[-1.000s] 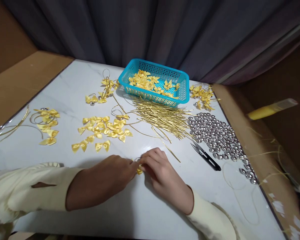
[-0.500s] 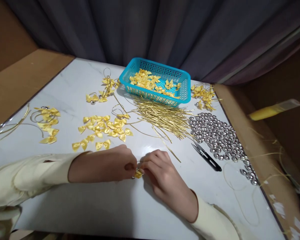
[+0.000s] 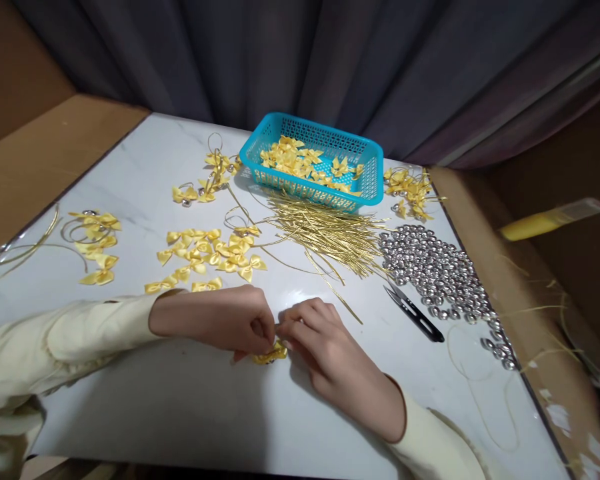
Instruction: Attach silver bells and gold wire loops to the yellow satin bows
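My left hand (image 3: 233, 320) is closed, its fingertips pinched at a small yellow ribbon bow (image 3: 271, 353) low over the white tabletop. A bit of silver shows at the bow's underside. My right hand (image 3: 325, 343) meets it from the other side, fingers curled and thumb close to the bow. Whatever its fingertips pinch is too small to make out. Just beyond my left hand lies a group of loose yellow bows (image 3: 215, 253). Past both hands a pile of gold cords (image 3: 325, 233) is spread out.
Behind the cords stands a turquoise basket (image 3: 375, 190) with more bows. On the right are silver bells (image 3: 430, 270) and black thread snips (image 3: 415, 313). Corded bows lie at left (image 3: 97, 247), back left (image 3: 215, 170) and back right (image 3: 413, 193). A yellow tube (image 3: 535, 223) is at the far right.
My left hand has shifted slightly right and its wrist has turned. More of the bow now shows below my fingers, angled differently. My right hand has barely moved.
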